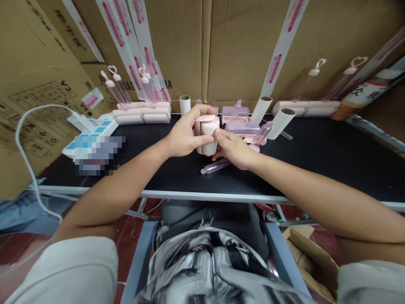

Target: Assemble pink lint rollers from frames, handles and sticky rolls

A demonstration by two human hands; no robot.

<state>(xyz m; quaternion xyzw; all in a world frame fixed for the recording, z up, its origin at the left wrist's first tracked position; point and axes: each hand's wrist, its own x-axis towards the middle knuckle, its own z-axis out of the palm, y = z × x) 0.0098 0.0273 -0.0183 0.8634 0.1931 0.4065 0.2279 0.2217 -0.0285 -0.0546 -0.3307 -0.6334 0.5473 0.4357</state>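
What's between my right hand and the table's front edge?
Head view: a clear pink tube lies by the right hand, then bare black tabletop.

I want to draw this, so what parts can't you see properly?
Head view:
- Pink rolls: sides hidden by the left hand and right hand.
- Flat thing on the left: blurred over.
- Clear tube: far end under the right hand.
- Box print: too small to read.

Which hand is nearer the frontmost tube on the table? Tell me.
Right. The right hand lies over the tube's far end; the left hand grips the rolls, up and left.
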